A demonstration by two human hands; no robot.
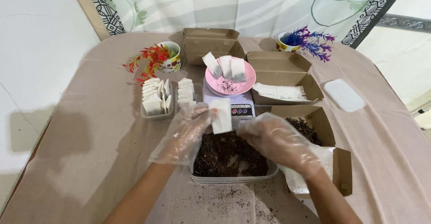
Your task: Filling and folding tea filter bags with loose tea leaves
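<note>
My left hand (186,134), in a clear plastic glove, holds a small white paper sachet (222,115) upright above a clear tray of dark loose tea (226,154). My right hand (278,142), also gloved, rests its fingers in the dark tea at the tray's right side, just below the sachet. Behind the tray a pink bowl (230,81) stands on a small scale (238,106) and holds three filled sachets leaning upright.
Two clear trays of white sachets (155,97) stand at the left. Brown cardboard boxes (283,73) sit at the back and right, one with dark tea (310,127). Two cups with artificial plants, red (166,57) and purple (296,41), stand behind. A white lid (344,95) lies at the right.
</note>
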